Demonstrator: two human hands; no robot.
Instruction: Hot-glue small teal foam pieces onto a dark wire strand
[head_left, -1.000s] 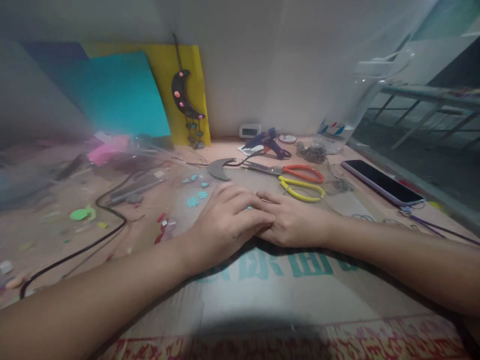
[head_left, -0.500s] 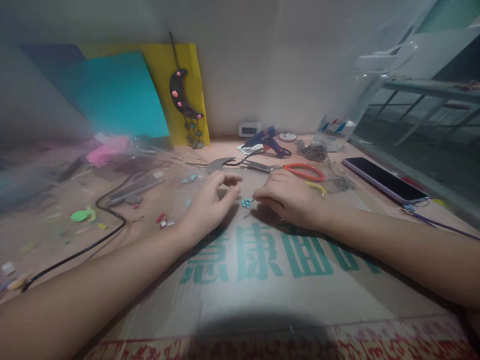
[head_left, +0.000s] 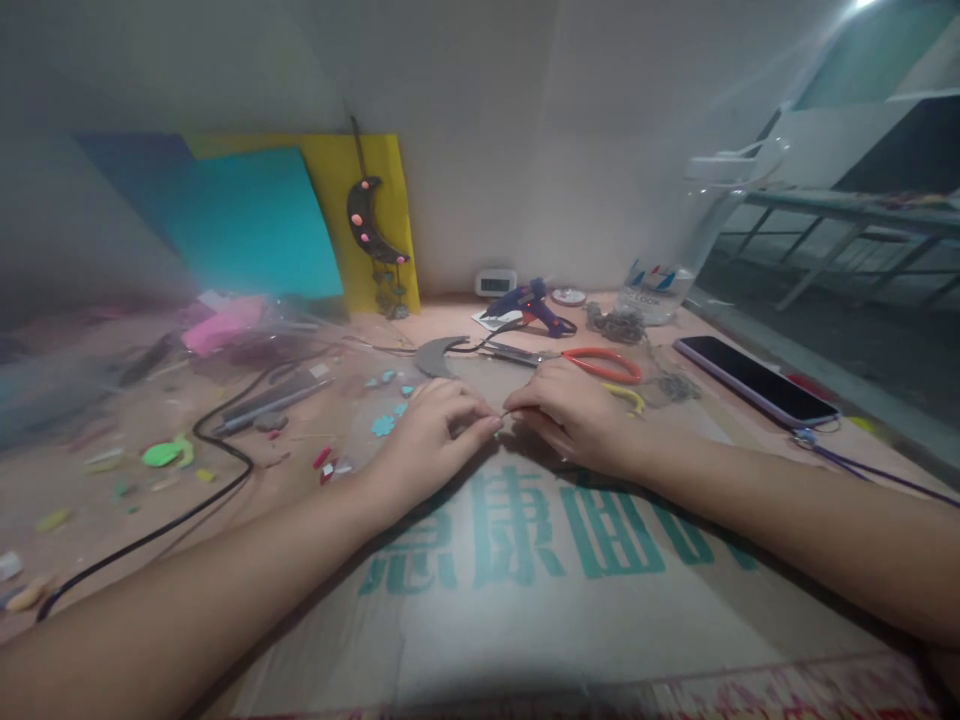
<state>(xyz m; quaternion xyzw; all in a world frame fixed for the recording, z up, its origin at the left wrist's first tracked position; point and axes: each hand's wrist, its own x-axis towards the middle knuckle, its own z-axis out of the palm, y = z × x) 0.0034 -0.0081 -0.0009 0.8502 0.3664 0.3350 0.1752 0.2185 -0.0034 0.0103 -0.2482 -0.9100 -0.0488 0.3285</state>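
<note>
My left hand (head_left: 442,430) is closed in a pinch, thumb against fingertips, over the cardboard (head_left: 480,620). Its fingertips meet those of my right hand (head_left: 574,415), whose fingers pinch a thin dark strand (head_left: 511,412). What the left fingers grip is mostly hidden; only a speck of blue shows there. Light-blue flower pieces (head_left: 384,425) lie left of my left hand, and a grey crescent (head_left: 439,358) rests just beyond it. Past my right hand are scissors with orange-red handles (head_left: 602,365) and a yellow handle (head_left: 628,398).
A glue gun (head_left: 529,305), a small digital clock (head_left: 496,282) and grey twine (head_left: 616,322) stand at the back. To the right are a phone (head_left: 757,380) and a clear bottle (head_left: 664,260). A black cable (head_left: 217,490) crosses scattered scraps. A decorated crescent (head_left: 364,220) leans on yellow card.
My left hand has closed from an open curve and come to the right fingertips. The small blue flower seen between the hands is now covered. The view has tilted slightly up.
</note>
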